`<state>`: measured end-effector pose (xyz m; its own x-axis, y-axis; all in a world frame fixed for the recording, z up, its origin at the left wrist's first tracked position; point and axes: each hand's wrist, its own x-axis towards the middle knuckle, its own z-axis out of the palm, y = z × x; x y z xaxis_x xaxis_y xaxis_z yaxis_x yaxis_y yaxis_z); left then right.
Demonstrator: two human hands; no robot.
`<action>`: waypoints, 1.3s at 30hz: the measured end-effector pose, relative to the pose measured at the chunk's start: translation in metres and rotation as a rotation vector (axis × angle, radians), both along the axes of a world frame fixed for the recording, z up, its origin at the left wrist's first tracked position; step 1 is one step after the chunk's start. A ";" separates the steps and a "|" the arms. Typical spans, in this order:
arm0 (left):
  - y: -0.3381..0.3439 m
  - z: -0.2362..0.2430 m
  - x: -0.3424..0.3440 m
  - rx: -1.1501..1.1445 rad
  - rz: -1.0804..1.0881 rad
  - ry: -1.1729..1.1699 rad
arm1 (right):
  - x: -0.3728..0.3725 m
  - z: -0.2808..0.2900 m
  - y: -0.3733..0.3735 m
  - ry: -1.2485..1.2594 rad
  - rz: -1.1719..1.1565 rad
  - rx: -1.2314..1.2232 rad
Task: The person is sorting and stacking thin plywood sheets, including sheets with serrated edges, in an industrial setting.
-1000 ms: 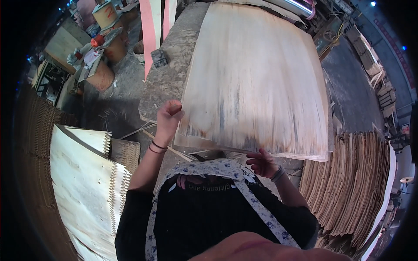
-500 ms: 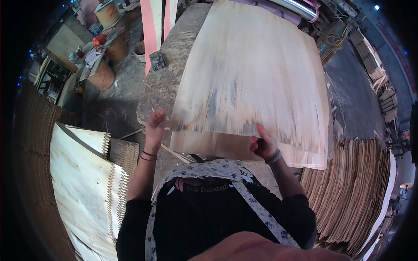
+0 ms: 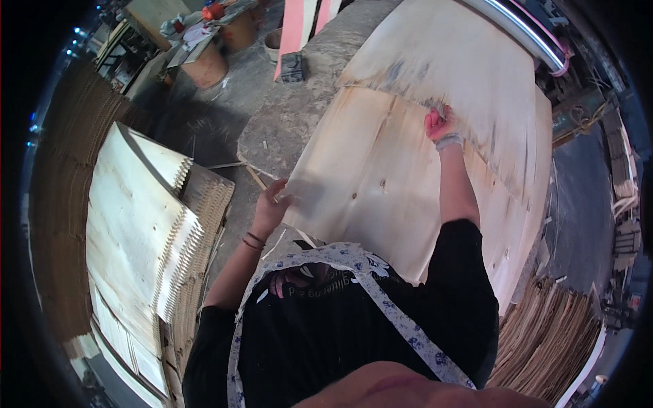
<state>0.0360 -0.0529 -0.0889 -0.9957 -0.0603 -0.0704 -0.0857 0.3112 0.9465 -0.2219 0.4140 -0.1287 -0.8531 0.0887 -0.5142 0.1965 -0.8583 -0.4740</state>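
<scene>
Two overlapping thin wood veneer sheets lie before me. The upper veneer sheet (image 3: 469,61) is pale, with a ragged, dark-stained near edge, and reaches under a shiny metal roller. Beneath it, the lower veneer sheet (image 3: 367,156) shows small knots and extends toward my apron. My right hand (image 3: 443,126), pink at the fingers, is closed at the upper sheet's near edge; the fingers appear to pinch it. By the lower sheet's left edge is my left hand (image 3: 273,207), its thumb and fingers bent but apart. Whether its fingertips touch the sheet cannot be made out.
The metal roller (image 3: 520,30) spans the far right. Veneer with jagged edges is stacked at left (image 3: 136,224), and another upright veneer stack (image 3: 547,347) stands at lower right. A dark block (image 3: 292,68) sits on the worn table (image 3: 272,129). Drums (image 3: 205,66) stand beyond.
The upper sheet has slid away from me toward the roller, uncovering much more of the lower sheet. My right hand has moved forward with its edge. The whole view has turned somewhat.
</scene>
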 end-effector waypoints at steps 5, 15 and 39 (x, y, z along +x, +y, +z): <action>-0.007 -0.046 0.006 -0.469 -0.087 0.082 | 0.030 -0.022 -0.044 0.017 -0.003 0.065; -0.013 0.012 -0.014 -0.254 -0.138 0.015 | 0.275 0.017 -0.089 0.027 0.496 0.103; -0.041 0.061 -0.031 0.508 -0.072 -0.132 | 0.385 0.069 -0.133 -0.086 0.394 0.093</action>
<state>0.0049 -0.0938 -0.0283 -0.9767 0.0822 -0.1983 -0.2099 -0.1739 0.9621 0.1632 0.2809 -0.0596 -0.7851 -0.1871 -0.5905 0.5442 -0.6635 -0.5133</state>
